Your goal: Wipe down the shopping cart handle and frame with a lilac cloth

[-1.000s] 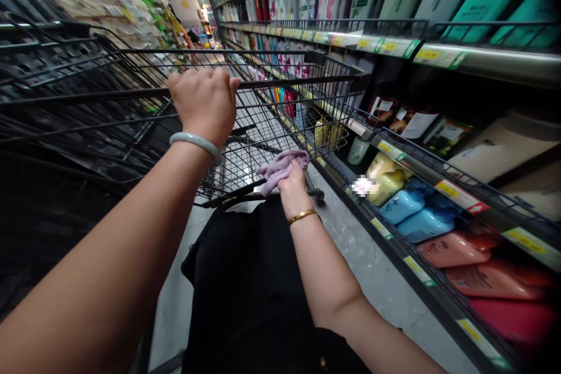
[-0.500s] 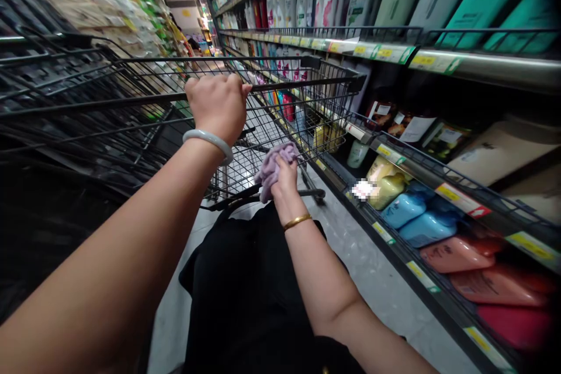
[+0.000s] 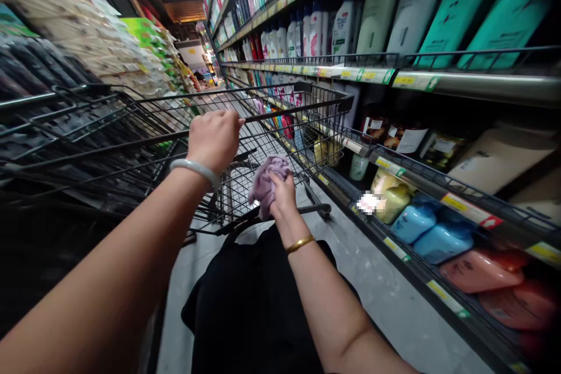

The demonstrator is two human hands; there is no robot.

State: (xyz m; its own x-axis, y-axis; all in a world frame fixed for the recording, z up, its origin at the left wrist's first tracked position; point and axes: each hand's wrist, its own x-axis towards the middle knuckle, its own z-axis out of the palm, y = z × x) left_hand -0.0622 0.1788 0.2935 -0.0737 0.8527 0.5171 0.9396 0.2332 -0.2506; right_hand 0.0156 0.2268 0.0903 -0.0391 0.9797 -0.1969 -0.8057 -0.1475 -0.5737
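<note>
A black wire shopping cart (image 3: 302, 106) stands in a shop aisle in front of me. My left hand (image 3: 214, 139), with a pale bangle on the wrist, is closed round the cart's top rail. My right hand (image 3: 283, 194), with a gold bangle, is closed on a crumpled purple cloth (image 3: 265, 181) and holds it against the lower part of the cart's near wire wall. My black clothing fills the lower middle of the view.
Shelves (image 3: 412, 79) of shampoo bottles and refill pouches run along the right, close to the cart. Stacked packaged goods (image 3: 87, 41) line the left side. A grey floor (image 3: 385, 298) runs between cart and shelves. More nested cart wire lies at the left.
My right hand has moved the purple cloth a little left and up along the cart's wire. The view has tilted up, so the cart and both hands sit lower in the picture.
</note>
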